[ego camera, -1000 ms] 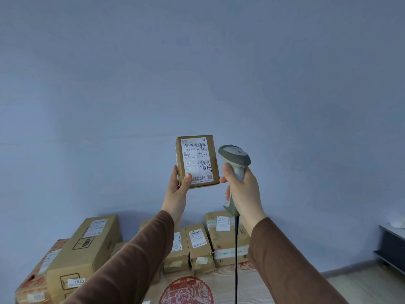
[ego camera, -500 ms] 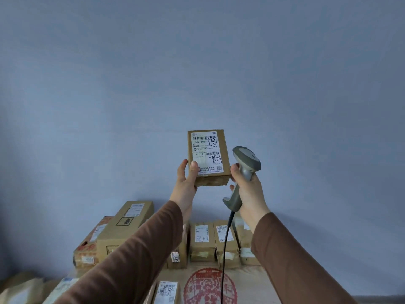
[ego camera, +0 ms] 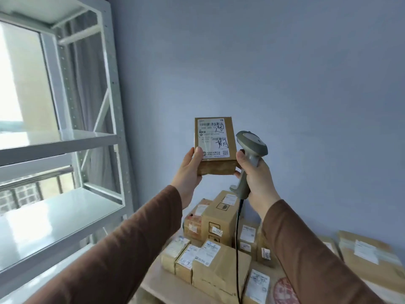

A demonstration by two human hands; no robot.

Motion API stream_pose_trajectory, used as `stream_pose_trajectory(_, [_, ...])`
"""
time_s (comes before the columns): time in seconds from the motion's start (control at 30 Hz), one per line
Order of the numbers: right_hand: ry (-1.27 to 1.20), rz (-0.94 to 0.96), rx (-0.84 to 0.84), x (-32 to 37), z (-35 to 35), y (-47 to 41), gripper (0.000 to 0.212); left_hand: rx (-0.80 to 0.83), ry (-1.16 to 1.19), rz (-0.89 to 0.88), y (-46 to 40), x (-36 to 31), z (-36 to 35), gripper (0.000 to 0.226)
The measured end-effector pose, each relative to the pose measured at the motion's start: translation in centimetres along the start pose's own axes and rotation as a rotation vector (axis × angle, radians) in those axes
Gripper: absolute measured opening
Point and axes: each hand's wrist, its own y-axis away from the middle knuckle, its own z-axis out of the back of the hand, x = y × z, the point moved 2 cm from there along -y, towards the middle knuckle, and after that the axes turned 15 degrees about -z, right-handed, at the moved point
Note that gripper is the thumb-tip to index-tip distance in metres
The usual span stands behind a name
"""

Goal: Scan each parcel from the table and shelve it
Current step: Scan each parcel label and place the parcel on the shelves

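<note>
A small brown cardboard parcel (ego camera: 215, 145) with a white shipping label is held up in front of the blue wall. My left hand (ego camera: 189, 172) grips its lower left side, thumb on the label face. My right hand (ego camera: 255, 178) grips the handle of a grey barcode scanner (ego camera: 249, 159) just right of the parcel; its fingertips touch the parcel's lower right corner. The scanner's black cable (ego camera: 237, 238) hangs down. A white metal shelving unit (ego camera: 65, 205) stands at the left with bare shelves.
Below my arms a table (ego camera: 153, 284) carries several brown labelled parcels (ego camera: 219, 220), some stacked against the wall, with flat padded envelopes (ego camera: 368, 257) at the right. A window with a railing (ego camera: 32, 178) lies behind the shelving.
The view has swung left, bringing the shelving unit and window into sight. The parcel and scanner stay together in my hands, now nearer the shelf.
</note>
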Motion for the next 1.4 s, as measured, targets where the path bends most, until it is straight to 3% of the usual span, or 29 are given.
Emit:
stream_pose_trajectory(0.2, [-0.029, -0.050, 0.178, -3.6, -16.5, 5.2, 0.035, -0.099, -0.171, -0.015, 4.2, -7.5, 16.1, 0.047])
stream_pose_trajectory(0.43, [-0.075, -0.076, 0.404, -6.7, -34.9, 11.6, 0.042, -0.237, -0.308, -0.064, 9.4, -16.5, 33.0, 0.049])
stream_pose_trajectory(0.67, [-0.083, -0.091, 0.568, -8.2, -50.5, 16.8, 0.043, -0.420, -0.414, -0.082, 14.2, -24.1, 45.6, 0.041])
stream_pose_trajectory(0.93, [-0.059, -0.193, 0.777, -9.8, -65.4, 20.9, 0.041, -0.577, -0.572, -0.084, 16.5, -30.0, 57.9, 0.043])
stream_pose_trajectory(1.17, [-0.026, -0.280, 0.906, -10.7, -75.6, 22.5, 0.037, -0.749, -0.601, -0.125, 17.3, -33.4, 67.2, 0.028])
stream_pose_trajectory(1.4, [0.120, -0.412, 0.945, -10.3, -83.2, 24.7, 0.054, -0.847, -0.554, -0.080, 17.7, -36.4, 73.4, 0.034])
